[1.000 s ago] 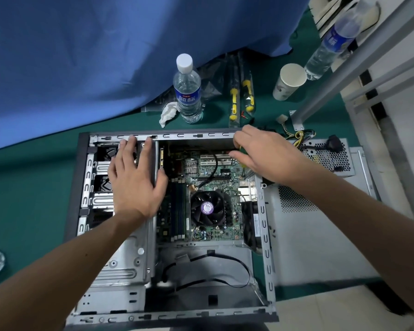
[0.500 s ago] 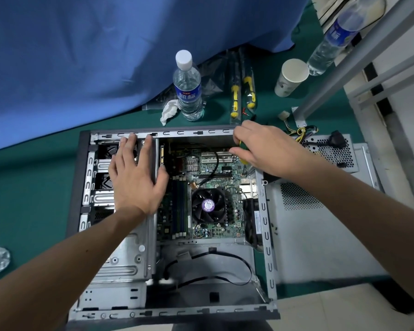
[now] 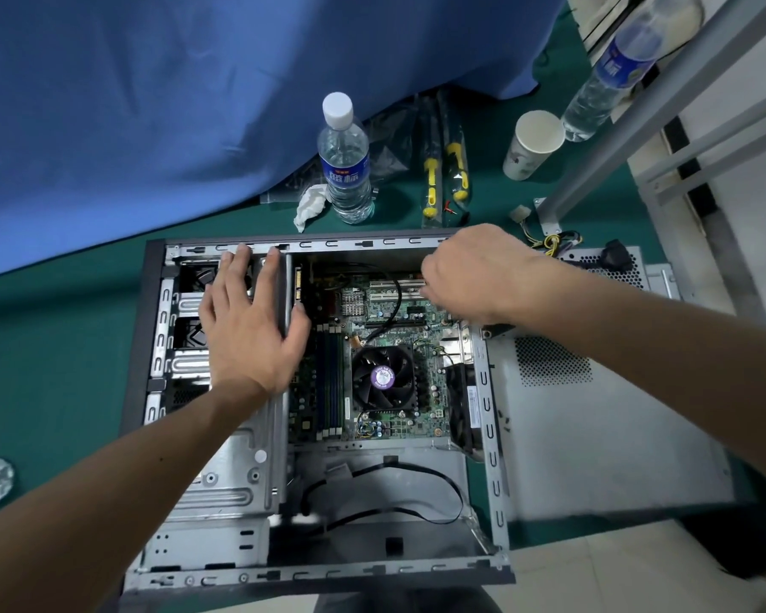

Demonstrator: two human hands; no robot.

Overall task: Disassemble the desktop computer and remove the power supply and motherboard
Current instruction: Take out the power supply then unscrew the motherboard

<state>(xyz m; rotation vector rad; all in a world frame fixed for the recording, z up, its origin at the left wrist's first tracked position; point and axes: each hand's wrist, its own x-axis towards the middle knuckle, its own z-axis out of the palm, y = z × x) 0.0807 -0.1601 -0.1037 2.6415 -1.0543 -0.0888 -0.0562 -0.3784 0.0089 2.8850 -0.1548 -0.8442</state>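
Note:
The open desktop case (image 3: pixel 328 245) lies on its side on the green table. Inside it sits the green motherboard (image 3: pixel 399 418) with a black CPU fan (image 3: pixel 383 378). My left hand (image 3: pixel 248 329) rests flat, fingers spread, on the metal drive cage (image 3: pixel 235 462) at the case's left. My right hand (image 3: pixel 474 272) hovers over the board's far right corner, by the white expansion slots. Its fingers curl down round a thin tool, seemingly a screwdriver, that the hand almost hides. The power supply (image 3: pixel 611 267), a perforated grey box with loose cables, lies outside the case at the far right.
A grey side panel (image 3: pixel 593 435) lies right of the case. Behind the case stand a water bottle (image 3: pixel 345 170), a crumpled tissue (image 3: pixel 310 205), bagged yellow screwdrivers (image 3: pixel 443 170) and a paper cup (image 3: pixel 533 146). A grey metal frame (image 3: pixel 593 170) slants at the right; blue cloth (image 3: pixel 151 104) hangs behind.
My right hand has edged slightly left and lower over the board's far corner. My left hand has stayed flat on the drive cage.

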